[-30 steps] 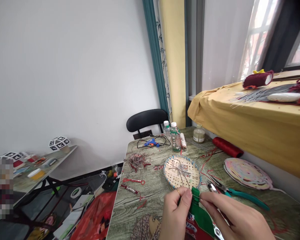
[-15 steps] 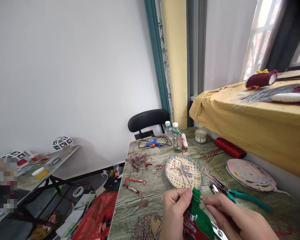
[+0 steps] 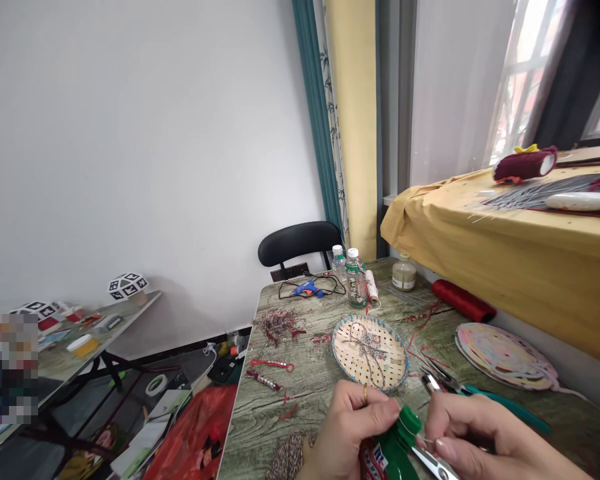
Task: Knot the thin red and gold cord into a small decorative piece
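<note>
Low in the view, my left hand (image 3: 347, 430) is wrapped round a small green bottle (image 3: 393, 450) with a red label. Its neck tilts toward my right. A thin pale strand (image 3: 424, 439), thread or wire, runs from the neck to my right hand (image 3: 485, 427), which pinches its end between thumb and finger. Silver scissors (image 3: 433, 462) lie partly hidden under my right hand. Beyond it are teal-handled pliers (image 3: 523, 412). Just past my hands sits a round woven tray (image 3: 341, 363) holding beaded strings.
A ball of mottled yarn (image 3: 287, 457) lies at the near edge. Farther back are a blue glue gun (image 3: 307, 288), a green-labelled bottle (image 3: 356, 283), a glass jar (image 3: 404, 275) and a red thread spool (image 3: 463, 301). A coiled pastel mat (image 3: 505, 355) lies right; a black chair (image 3: 300, 241) stands behind.
The green bottle has tipped so its neck leans right and toward me. My left hand has turned with it, and my right hand has shifted slightly right, still pinching the strand.
</note>
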The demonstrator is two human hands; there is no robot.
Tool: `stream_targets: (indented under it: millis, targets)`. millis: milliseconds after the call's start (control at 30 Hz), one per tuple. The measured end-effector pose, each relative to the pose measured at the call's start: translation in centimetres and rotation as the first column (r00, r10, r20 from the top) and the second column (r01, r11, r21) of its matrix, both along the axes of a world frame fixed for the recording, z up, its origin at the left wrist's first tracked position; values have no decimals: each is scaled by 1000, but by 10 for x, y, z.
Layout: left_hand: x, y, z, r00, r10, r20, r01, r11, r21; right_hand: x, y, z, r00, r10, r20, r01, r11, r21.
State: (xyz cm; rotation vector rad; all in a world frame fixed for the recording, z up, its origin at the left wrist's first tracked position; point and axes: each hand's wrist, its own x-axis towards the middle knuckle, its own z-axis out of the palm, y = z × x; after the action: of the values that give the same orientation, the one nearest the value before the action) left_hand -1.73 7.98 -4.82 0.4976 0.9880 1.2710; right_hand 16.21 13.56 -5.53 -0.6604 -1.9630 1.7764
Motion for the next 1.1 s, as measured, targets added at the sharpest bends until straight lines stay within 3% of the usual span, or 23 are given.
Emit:
stream_targets:
  millis: [100, 233, 400, 533, 667, 767, 900, 1100]
  targets:
    - [-1, 0, 4, 998, -55, -39, 54, 998, -23, 2, 7, 9, 993, 118, 13, -118, 993, 2]
    - [-3, -2, 17, 973, -213, -91, 208, 977, -55, 2, 15, 23, 958, 275, 81, -277, 961, 4]
    - [-7, -5, 24, 922, -343, -176, 341, 939, -47, -5, 38, 21, 901, 417, 118, -427, 901, 80]
    - [-11, -3, 21, 849, -448, -280, 452, 890, -52, -15, 57, 18, 844, 501, 193, -535, 814, 228]
    - [-13, -1, 18, 796, -512, -323, 535, 845, -22, -21, 66, 36, 816, 453, 360, -575, 702, 419]
    - [-13, 0, 15, 789, -500, -358, 519, 854, -49, -22, 65, 58, 829, 291, 478, -549, 587, 595]
    - [-11, 4, 9, 803, -387, -453, 374, 919, -122, -23, 58, 79, 843, 14, 538, -505, 363, 783]
    - [-2, 11, 3, 840, -207, -501, 211, 976, -48, -30, 42, 78, 879, -229, 418, -435, -24, 900]
